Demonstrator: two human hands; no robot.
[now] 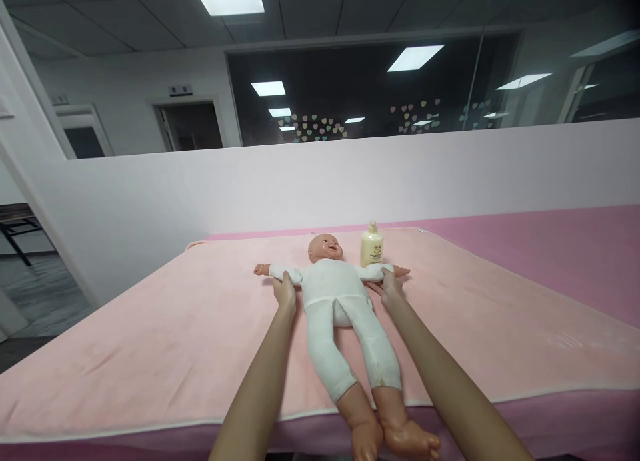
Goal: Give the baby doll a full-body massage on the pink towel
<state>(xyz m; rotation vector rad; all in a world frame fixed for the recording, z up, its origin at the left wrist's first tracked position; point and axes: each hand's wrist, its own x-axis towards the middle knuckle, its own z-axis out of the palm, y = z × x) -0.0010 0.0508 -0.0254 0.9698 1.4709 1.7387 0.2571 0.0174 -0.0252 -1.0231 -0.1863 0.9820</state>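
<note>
A baby doll [334,281] with a white cloth body lies on its back on the pink towel [200,334]. Its head points to the far side and both arms stretch out sideways; its feet hang over the near edge. My left hand [285,293] is closed around the doll's arm on the left, with the thumb on top. On the other side, my right hand [391,289] grips the opposite arm near the wrist, fingers partly under it. Just behind that arm stands a pale yellow pump bottle [371,246], upright.
A low white wall [320,181] with a glass window above it closes off the far side. Pink padding [565,248] extends beyond the towel to the right. At far left, past the wall's edge, stands a dark-legged table [17,228].
</note>
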